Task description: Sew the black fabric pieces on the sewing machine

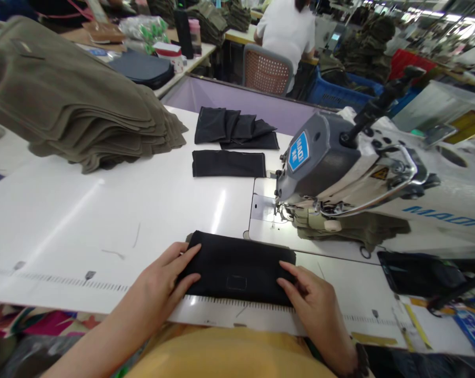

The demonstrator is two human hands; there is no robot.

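A black fabric piece, folded into a flat rectangle, lies at the front edge of the white sewing table. A small stitched rectangle shows near its lower edge. My left hand grips its left end between thumb and fingers. At the right end, my right hand pinches the cloth the same way. Just beyond it stands the sewing machine, its needle area to the upper right of the cloth. Olive fabric lies under the machine arm.
Stacked olive fabric pieces rise at the left. Behind the cloth lie a dark folded strip and several dark pieces. A phone lies at the right. Farther back, a person in white sits near a blue crate.
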